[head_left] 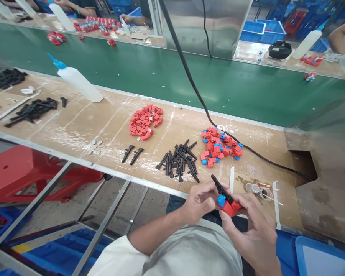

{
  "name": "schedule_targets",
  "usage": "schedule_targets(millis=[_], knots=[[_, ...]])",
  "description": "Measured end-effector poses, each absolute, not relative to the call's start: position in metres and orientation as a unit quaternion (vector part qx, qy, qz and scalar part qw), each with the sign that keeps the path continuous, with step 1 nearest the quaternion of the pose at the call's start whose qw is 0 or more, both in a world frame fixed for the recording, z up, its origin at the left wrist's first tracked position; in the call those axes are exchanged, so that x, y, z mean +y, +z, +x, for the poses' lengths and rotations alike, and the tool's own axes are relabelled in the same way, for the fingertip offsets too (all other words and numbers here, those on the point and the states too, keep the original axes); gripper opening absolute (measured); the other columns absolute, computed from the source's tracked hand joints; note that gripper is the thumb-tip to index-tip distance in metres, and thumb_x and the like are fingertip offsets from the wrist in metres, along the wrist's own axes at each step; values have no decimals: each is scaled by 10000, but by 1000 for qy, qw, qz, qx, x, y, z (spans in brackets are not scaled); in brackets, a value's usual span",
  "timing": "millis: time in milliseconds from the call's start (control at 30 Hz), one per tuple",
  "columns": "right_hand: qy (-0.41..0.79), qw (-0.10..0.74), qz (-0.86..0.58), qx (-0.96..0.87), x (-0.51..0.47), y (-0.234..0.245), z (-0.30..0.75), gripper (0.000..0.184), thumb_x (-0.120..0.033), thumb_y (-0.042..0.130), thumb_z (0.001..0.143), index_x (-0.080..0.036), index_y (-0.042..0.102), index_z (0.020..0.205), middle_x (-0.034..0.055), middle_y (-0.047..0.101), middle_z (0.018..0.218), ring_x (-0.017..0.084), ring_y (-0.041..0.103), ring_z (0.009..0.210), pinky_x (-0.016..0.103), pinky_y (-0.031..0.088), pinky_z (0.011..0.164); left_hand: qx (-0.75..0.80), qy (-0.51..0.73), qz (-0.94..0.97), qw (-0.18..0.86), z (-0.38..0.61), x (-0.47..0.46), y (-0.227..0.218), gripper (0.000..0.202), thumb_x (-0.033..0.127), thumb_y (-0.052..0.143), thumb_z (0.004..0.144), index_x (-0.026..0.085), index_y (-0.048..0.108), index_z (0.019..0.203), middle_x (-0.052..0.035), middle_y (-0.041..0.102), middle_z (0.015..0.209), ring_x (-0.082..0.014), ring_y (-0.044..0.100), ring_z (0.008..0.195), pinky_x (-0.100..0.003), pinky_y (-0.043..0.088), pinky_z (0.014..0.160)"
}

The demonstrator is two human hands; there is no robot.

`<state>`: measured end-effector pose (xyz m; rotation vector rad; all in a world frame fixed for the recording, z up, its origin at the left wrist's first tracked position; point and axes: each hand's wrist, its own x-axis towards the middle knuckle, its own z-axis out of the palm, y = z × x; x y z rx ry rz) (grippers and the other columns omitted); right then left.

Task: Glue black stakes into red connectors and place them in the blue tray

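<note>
Close to my body, my right hand (251,226) pinches a red toy arm piece (230,208) between thumb and fingers. A blue toy fist (221,200) sits at its end, and a black toy gun (218,185) lies against the fist, tilted up to the left. My left hand (199,203) is closed at the gun's left side; its fingertips pass behind the gun and are partly hidden. Just beyond my hands are a heap of black toy guns (179,159) and a heap of red pieces with blue fists (218,147).
Farther left lie two separate guns (132,154), a pile of red pieces (146,122), small white pieces (94,147), a white bottle (80,84) and more black parts (34,111). Small cups (258,189) stand at right. A black cable (186,65) crosses the green conveyor belt (126,69).
</note>
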<state>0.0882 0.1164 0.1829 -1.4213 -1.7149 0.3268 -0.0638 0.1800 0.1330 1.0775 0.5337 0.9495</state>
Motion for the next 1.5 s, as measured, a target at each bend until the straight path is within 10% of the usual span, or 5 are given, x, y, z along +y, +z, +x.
schedule_targets(millis=[200, 1100, 1267, 1367, 1500], knots=[[-45, 370, -551, -747, 119, 193, 78, 312, -206, 658, 867, -188, 569, 1165, 78, 651, 851, 200, 642, 725, 281, 551, 567, 200, 428, 489, 733, -66, 181, 138, 589, 729, 711, 748, 169, 775, 918, -134, 662, 1003, -238, 611, 894, -376, 525, 881], [-114, 410, -533, -732, 116, 177, 69, 379, -233, 770, 793, -208, 658, 1154, 69, 722, 785, 207, 670, 616, 287, 506, 506, 176, 465, 337, 800, -51, 168, 134, 417, 615, 784, 735, 206, 775, 817, -94, 690, 917, -213, 615, 824, -340, 515, 805], [227, 552, -557, -578, 104, 170, 73, 146, -336, 732, 856, -210, 677, 906, 58, 671, 742, 165, 598, 548, 244, 446, 417, 215, 470, 396, 758, -47, 152, 135, 451, 643, 693, 825, 206, 799, 863, -102, 724, 959, -243, 626, 914, -364, 501, 899], [580, 607, -445, -312, 95, 167, 78, 384, -557, 640, 910, -181, 701, 864, 63, 652, 728, 107, 467, 432, 200, 333, 305, 263, 465, 441, 721, -47, 146, 136, 629, 736, 568, 864, 176, 799, 1035, -132, 735, 1059, -263, 631, 952, -384, 494, 921], [733, 617, -273, -93, 87, 164, 90, 367, -500, 712, 885, -144, 760, 962, 65, 660, 770, 61, 429, 476, 122, 332, 348, 285, 427, 451, 730, -42, 147, 140, 587, 658, 547, 929, 177, 746, 1200, -124, 737, 1107, -205, 636, 849, -326, 516, 815]])
